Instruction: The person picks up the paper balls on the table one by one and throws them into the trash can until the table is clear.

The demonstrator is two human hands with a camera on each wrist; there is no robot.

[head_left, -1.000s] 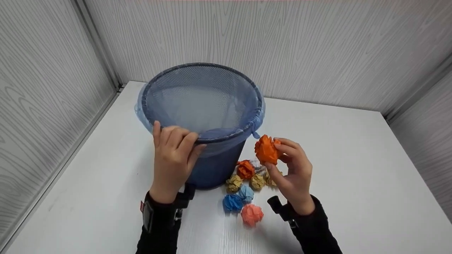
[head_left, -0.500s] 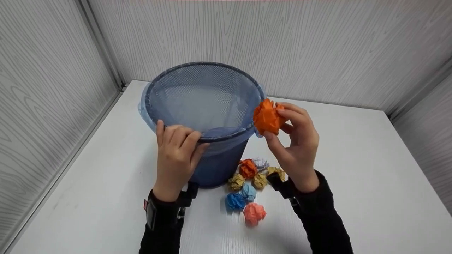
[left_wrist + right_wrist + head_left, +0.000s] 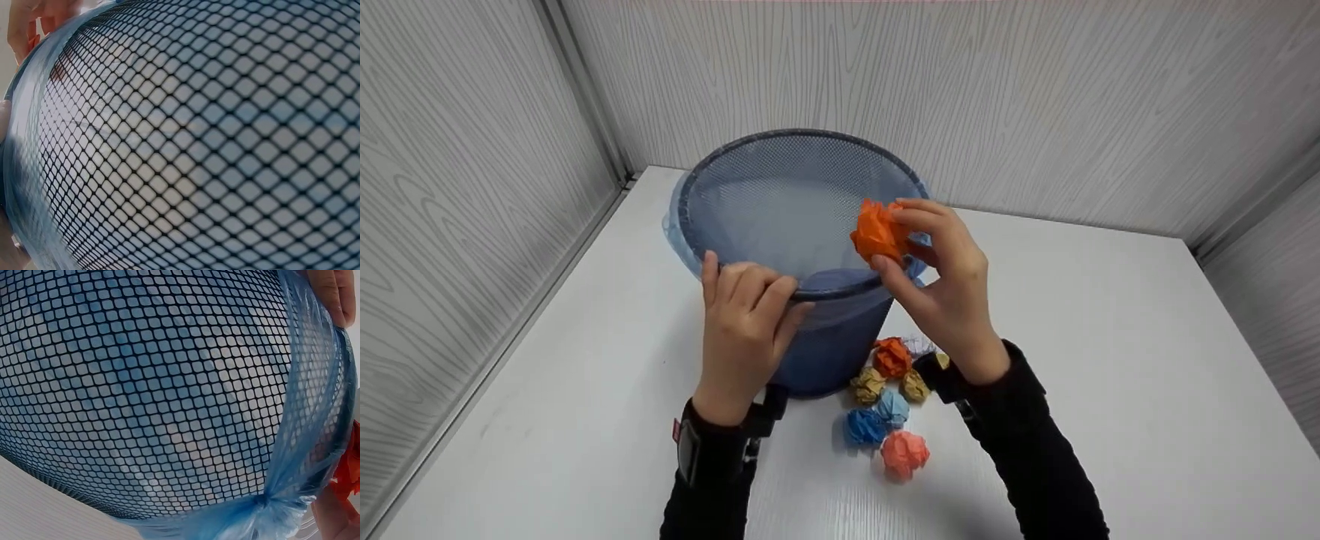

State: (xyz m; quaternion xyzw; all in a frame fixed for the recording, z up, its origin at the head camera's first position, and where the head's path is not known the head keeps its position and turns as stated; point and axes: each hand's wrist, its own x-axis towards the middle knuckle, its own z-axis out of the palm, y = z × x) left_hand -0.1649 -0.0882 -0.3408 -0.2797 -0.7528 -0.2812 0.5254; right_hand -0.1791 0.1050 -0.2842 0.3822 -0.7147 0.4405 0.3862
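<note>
A dark mesh wastebasket (image 3: 829, 349) with a thin blue bag (image 3: 679, 232) turned over its rim stands on the white table. My left hand (image 3: 739, 334) grips the front of that rim, fingers over the edge and thumb outside. An orange crumpled paper ball (image 3: 877, 232) is pinched between the thumb and fingers of my right hand (image 3: 949, 281), above the right side of the basket's mouth. In the right wrist view the bag's tied knot (image 3: 261, 500) hangs just below the rim, with part of the orange paper at the right edge. Mesh fills most of the left wrist view.
Several other crumpled paper balls lie at the basket's right foot, among them a red-orange one (image 3: 892, 357), a dark blue one (image 3: 865, 427), a light blue one (image 3: 893, 409) and a pink one (image 3: 905, 454). Woodgrain panels (image 3: 960, 97) stand behind and at the sides.
My right hand has raised the orange paper ball from beside the basket and moved it left, over the rim. The left hand keeps its grip; the whole view has shifted slightly.
</note>
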